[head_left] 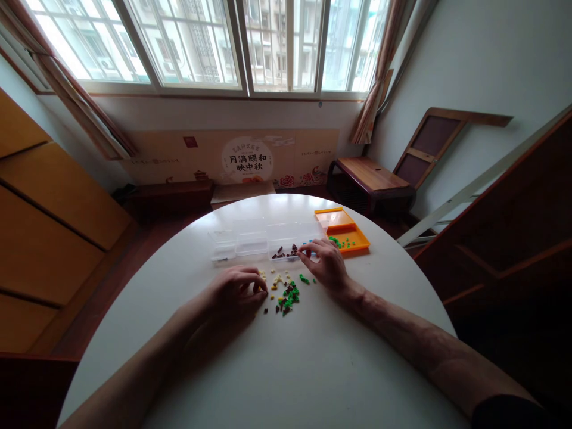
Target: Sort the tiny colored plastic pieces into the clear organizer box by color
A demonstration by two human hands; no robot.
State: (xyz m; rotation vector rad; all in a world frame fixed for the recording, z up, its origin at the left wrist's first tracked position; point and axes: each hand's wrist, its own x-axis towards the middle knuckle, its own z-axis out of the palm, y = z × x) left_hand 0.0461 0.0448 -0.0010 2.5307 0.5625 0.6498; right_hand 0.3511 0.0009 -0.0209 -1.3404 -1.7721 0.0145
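My left hand point(236, 287) rests on the table left of a loose pile of small pieces, thumb and fingertips brought together. Whatever it pinches, if anything, is too small to make out. In the pile lie green pieces point(290, 296), yellow pieces point(273, 287), pale cream pieces point(279, 278) and a few dark brown ones. Over the front edge of a clear plastic compartment box point(251, 243) is my right hand point(327, 263), its fingers pinched beside dark brown pieces point(280, 254) in one compartment. I cannot tell what is between those fingertips. Blue pieces show partly behind that hand.
An orange tray point(342, 213) with green pieces in its near section stands right of the clear box. All of this sits on a round white table point(357, 369). Beyond it are a low wooden stool point(373, 174), a printed cardboard panel point(201, 158) and a barred window.
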